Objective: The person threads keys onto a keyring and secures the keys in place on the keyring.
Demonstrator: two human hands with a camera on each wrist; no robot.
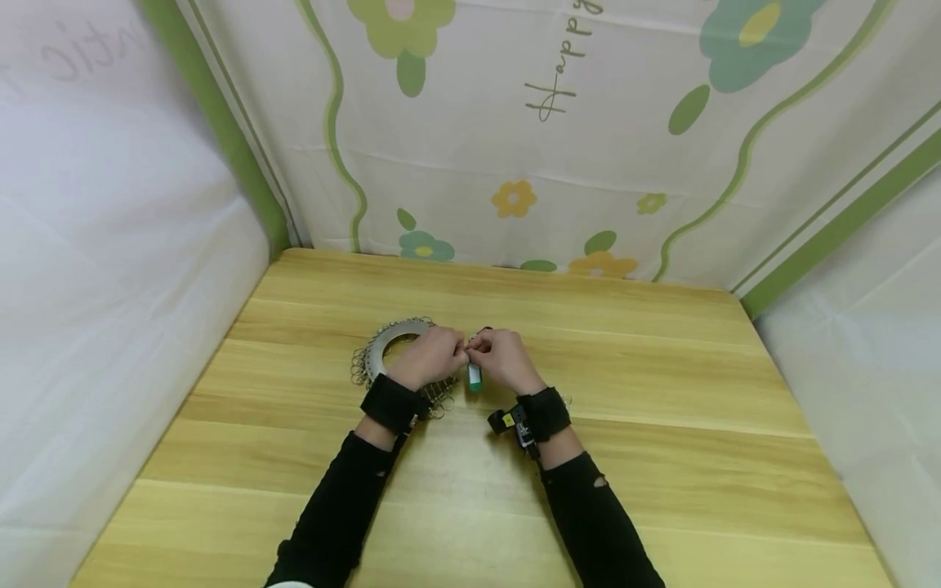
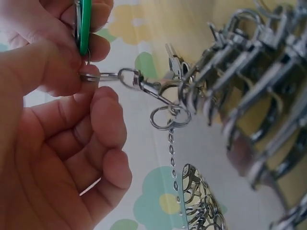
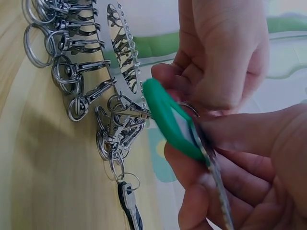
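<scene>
My left hand (image 1: 432, 357) pinches a split key ring (image 2: 109, 76) between thumb and forefinger, its other fingers loosely curled. That ring is linked to a small snap hook (image 2: 152, 87) on a flat metal hoop (image 1: 374, 351) fringed with several such hooks and rings. Close beside it, my right hand (image 1: 506, 358) grips a green key tag (image 3: 165, 117) with a white label, together with a key (image 3: 219, 189) with a notched blade. A thin wire ring (image 3: 190, 106) shows between the two hands, partly hidden by fingers.
Another key (image 3: 128, 199) hangs from the hoop's clustered hooks over the wooden table (image 1: 662, 425). White cloth walls with flower prints (image 1: 514, 198) enclose the table at the back and both sides. A wrist camera (image 1: 515, 422) sits on the right forearm.
</scene>
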